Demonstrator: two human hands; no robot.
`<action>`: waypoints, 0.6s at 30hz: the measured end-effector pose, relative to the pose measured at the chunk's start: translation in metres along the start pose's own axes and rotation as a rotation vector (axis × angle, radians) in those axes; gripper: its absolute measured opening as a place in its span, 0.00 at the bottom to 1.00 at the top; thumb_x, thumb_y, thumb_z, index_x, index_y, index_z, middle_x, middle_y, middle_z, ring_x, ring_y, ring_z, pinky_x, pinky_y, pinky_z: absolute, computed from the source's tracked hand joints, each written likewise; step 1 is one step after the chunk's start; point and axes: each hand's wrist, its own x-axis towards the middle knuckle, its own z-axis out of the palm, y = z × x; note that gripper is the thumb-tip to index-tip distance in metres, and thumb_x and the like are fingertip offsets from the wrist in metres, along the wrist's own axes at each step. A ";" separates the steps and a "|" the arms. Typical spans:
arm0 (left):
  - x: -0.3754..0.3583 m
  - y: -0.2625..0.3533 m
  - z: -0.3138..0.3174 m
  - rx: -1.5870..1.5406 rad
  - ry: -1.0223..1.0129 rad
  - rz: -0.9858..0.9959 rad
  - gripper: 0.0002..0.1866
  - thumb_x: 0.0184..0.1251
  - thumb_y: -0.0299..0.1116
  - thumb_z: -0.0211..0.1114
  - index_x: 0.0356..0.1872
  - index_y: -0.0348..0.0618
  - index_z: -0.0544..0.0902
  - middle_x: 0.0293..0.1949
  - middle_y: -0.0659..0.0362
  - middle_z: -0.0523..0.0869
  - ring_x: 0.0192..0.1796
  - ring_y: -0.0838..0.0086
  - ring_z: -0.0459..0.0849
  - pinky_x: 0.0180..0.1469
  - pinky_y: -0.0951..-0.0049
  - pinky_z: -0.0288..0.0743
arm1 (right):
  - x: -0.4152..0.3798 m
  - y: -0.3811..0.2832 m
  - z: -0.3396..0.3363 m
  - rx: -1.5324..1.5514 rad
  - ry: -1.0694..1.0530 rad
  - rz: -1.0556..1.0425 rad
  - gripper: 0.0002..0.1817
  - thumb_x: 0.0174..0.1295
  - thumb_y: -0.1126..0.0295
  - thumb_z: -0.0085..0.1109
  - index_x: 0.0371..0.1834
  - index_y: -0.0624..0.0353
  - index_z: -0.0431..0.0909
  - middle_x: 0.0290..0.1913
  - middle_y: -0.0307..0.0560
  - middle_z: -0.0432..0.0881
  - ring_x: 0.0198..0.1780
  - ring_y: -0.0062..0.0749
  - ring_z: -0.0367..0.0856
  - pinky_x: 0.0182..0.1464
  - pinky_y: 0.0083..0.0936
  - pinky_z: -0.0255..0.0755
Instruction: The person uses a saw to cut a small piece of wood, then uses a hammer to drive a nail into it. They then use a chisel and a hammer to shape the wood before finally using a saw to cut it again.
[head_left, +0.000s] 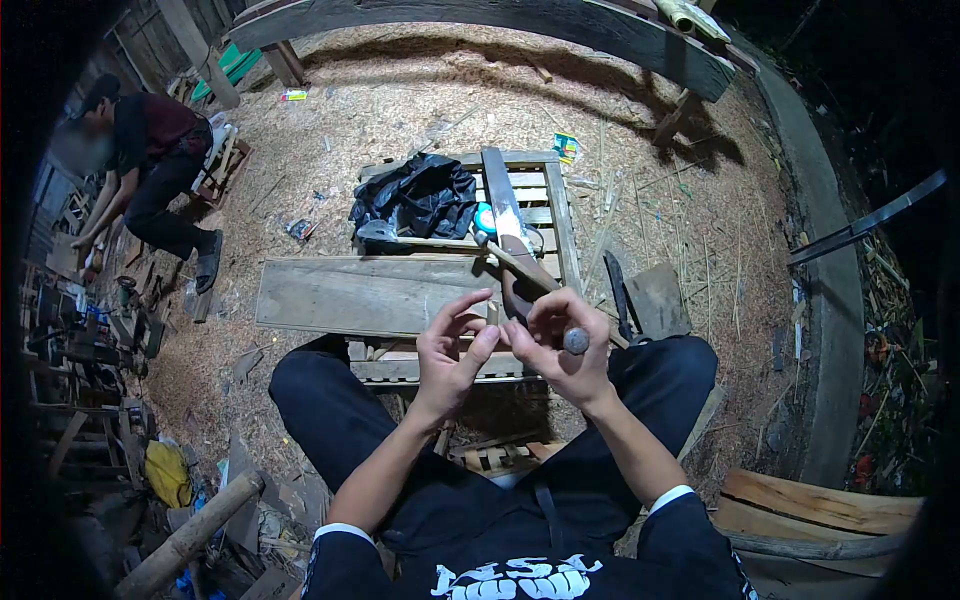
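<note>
My left hand [452, 352] has a small wooden peg [493, 313] upright at its fingertips, thumb and fingers curled around it. Right beside it, the thumb and fingertips of my right hand [566, 352] come close to the peg. Tucked in my right hand is a hammer; its round grey metal face [576, 341] points up toward me and its wooden handle [522, 267] reaches forward to the left. Beneath the hands is a slatted wooden crate [566, 225]. A handsaw [503, 195] and a wide wooden board [365, 292] lie across it.
A black plastic bag [425, 195] and a blue-and-white tape measure [485, 219] lie on the crate. To the right are a dark sheathed blade [616, 287] and a flat board [658, 300]. Another person [155, 170] bends over wood at the left. A heavy beam [500, 25] crosses the far side.
</note>
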 end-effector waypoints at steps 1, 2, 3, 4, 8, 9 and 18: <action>0.000 0.000 0.000 0.000 0.001 -0.001 0.24 0.74 0.26 0.67 0.69 0.35 0.77 0.41 0.61 0.88 0.44 0.82 0.86 0.51 0.79 0.79 | 0.000 -0.003 0.001 0.010 0.005 -0.015 0.10 0.60 0.73 0.76 0.35 0.63 0.82 0.27 0.38 0.83 0.27 0.15 0.79 0.29 0.18 0.71; 0.000 -0.001 -0.001 -0.014 0.001 0.016 0.24 0.74 0.26 0.68 0.69 0.36 0.77 0.41 0.60 0.88 0.45 0.81 0.87 0.50 0.79 0.80 | 0.000 -0.005 0.002 0.020 0.010 -0.031 0.10 0.60 0.72 0.76 0.35 0.63 0.81 0.27 0.37 0.83 0.27 0.14 0.80 0.29 0.17 0.72; 0.000 -0.002 -0.001 -0.027 0.001 0.034 0.25 0.73 0.26 0.70 0.69 0.38 0.77 0.42 0.60 0.88 0.46 0.80 0.88 0.50 0.79 0.81 | 0.000 -0.004 0.003 0.019 0.010 -0.031 0.10 0.60 0.72 0.76 0.35 0.63 0.81 0.27 0.37 0.83 0.27 0.14 0.80 0.29 0.17 0.72; 0.000 -0.004 -0.002 -0.027 0.001 0.034 0.25 0.73 0.26 0.70 0.69 0.38 0.77 0.42 0.60 0.88 0.46 0.80 0.88 0.50 0.79 0.81 | -0.001 -0.002 0.005 0.031 0.022 -0.021 0.10 0.61 0.73 0.75 0.37 0.63 0.82 0.27 0.38 0.83 0.27 0.15 0.80 0.29 0.17 0.72; 0.000 -0.018 -0.006 0.075 -0.001 0.143 0.21 0.71 0.23 0.71 0.63 0.39 0.83 0.43 0.60 0.88 0.45 0.78 0.86 0.49 0.77 0.80 | 0.001 0.004 0.008 0.057 0.037 -0.010 0.09 0.63 0.73 0.73 0.42 0.65 0.86 0.27 0.40 0.84 0.28 0.17 0.81 0.31 0.18 0.73; 0.002 -0.017 -0.006 0.133 0.001 0.230 0.18 0.69 0.21 0.71 0.60 0.39 0.85 0.43 0.59 0.88 0.45 0.76 0.85 0.49 0.76 0.79 | 0.003 0.004 0.005 0.056 0.036 -0.011 0.09 0.63 0.73 0.73 0.42 0.65 0.86 0.27 0.40 0.84 0.28 0.17 0.81 0.31 0.18 0.73; 0.008 -0.008 -0.012 0.428 -0.029 0.451 0.25 0.53 0.13 0.70 0.54 0.45 0.91 0.41 0.62 0.92 0.43 0.67 0.80 0.51 0.67 0.70 | 0.000 -0.003 0.003 -0.065 0.002 -0.084 0.08 0.60 0.75 0.72 0.41 0.66 0.88 0.27 0.42 0.83 0.28 0.19 0.80 0.31 0.19 0.72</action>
